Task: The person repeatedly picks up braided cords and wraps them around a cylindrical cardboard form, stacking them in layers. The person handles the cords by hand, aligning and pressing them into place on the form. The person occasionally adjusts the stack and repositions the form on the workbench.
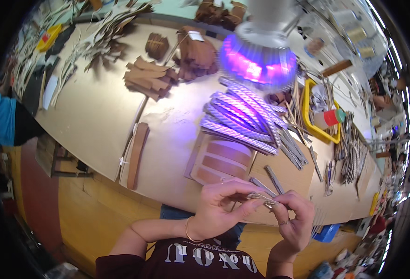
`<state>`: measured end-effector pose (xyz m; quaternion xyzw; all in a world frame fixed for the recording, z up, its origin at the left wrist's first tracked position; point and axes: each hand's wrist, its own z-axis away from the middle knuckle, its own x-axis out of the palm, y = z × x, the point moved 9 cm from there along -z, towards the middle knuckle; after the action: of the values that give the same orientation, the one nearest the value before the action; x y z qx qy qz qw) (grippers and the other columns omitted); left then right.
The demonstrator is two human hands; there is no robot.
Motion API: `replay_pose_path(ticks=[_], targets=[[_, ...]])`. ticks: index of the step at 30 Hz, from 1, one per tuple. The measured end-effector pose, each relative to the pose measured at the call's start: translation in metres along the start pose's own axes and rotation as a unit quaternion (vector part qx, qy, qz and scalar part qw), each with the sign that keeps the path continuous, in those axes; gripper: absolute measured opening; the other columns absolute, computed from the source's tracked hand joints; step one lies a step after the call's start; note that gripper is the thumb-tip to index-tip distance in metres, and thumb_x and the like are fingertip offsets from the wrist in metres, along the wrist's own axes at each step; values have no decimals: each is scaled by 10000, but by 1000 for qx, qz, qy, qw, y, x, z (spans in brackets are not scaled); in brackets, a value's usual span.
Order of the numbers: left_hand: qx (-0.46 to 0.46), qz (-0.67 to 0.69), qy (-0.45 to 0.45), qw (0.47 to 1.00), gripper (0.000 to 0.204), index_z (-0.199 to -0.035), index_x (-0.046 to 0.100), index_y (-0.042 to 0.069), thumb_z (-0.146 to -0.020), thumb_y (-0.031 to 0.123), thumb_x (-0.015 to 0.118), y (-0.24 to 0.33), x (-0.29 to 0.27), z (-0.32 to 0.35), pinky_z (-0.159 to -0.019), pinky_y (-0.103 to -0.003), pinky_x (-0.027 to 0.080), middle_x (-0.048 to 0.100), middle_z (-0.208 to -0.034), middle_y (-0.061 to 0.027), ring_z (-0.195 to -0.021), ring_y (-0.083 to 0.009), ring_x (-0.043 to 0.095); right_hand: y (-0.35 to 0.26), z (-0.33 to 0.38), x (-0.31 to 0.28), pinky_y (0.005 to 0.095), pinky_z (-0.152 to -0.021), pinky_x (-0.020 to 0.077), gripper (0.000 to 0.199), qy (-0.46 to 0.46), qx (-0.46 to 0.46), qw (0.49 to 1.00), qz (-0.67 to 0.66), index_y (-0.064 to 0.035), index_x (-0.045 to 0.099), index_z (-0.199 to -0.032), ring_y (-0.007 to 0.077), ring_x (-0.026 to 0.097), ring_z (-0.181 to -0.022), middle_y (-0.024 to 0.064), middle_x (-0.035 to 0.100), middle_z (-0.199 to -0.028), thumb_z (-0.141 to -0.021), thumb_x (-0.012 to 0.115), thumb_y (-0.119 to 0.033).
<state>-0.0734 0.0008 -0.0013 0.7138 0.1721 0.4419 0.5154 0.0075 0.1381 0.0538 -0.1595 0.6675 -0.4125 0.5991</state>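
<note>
The small braided strip (pixel 265 201) is in the air, above the near edge of the worktop (pixel 167 128). The left hand (pixel 216 204) pinches one end between the thumb and the fingers (pixel 236 187), and the right hand (pixel 295 215) grasps the other end in the same way. If the strip is folded or only curved, I cannot tell.

I judge it to be very light and rather soft, so it should bend easily and weigh almost nothing. The woven surface probably gives good grip, not slippery, but a cut end could loosen if it is rubbed. It seems best to take hold flat across its width, close to each end, with gentle pressure.
</note>
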Motion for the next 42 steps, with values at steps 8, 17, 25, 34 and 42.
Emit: replay_pose_path(ticks=[8, 17, 25, 34, 42], targets=[[57, -249, 149, 955, 274, -1136, 654, 15, -886, 122, 688, -11, -114, 1, -779, -316, 508, 640, -1071, -128, -877, -217, 642, -41, -83, 49, 320, -509, 394, 176, -8, 0, 996, 90, -8, 634, -728, 206, 537, -513, 95, 574, -612, -866, 682, -105], [57, -243, 123, 960, 212, -1071, 694, 26, -859, 37, 686, -33, -117, -6, -739, -321, 513, 618, -1015, -121, -830, -230, 620, -61, -106, 87, 377, -519, 423, 240, -54, 13, 948, 313, -16, 661, -736, 298, 576, -525, 147, 591, -624, -853, 696, -223], [52, -222, 104, 968, 229, -1062, 701, 44, -834, 38, 712, -33, -119, -10, -718, -330, 511, 607, -999, -94, -800, -217, 609, -57, -113, 96, 367, -528, 431, 221, -74, 37, 937, 339, -23, 670, -735, 294, 578, -530, 143, 612, -635, -835, 709, -216], [58, -230, 105, 966, 242, -1069, 704, 58, -827, 45, 715, -34, -120, -10, -697, -334, 501, 607, -984, -81, -772, -211, 599, -58, -117, 97, 347, -537, 444, 224, -87, 44, 939, 330, -19, 664, -713, 274, 580, -526, 134, 608, -618, -825, 721, -204], [58, -234, 102, 965, 250, -1070, 705, 60, -821, 46, 719, -34, -120, -11, -694, -335, 499, 606, -981, -80, -771, -214, 598, -61, -117, 98, 317, -482, 351, 251, -63, 14, 943, 327, 28, 621, -670, 172, 438, -454, 111, 519, -533, -829, 717, -141]])
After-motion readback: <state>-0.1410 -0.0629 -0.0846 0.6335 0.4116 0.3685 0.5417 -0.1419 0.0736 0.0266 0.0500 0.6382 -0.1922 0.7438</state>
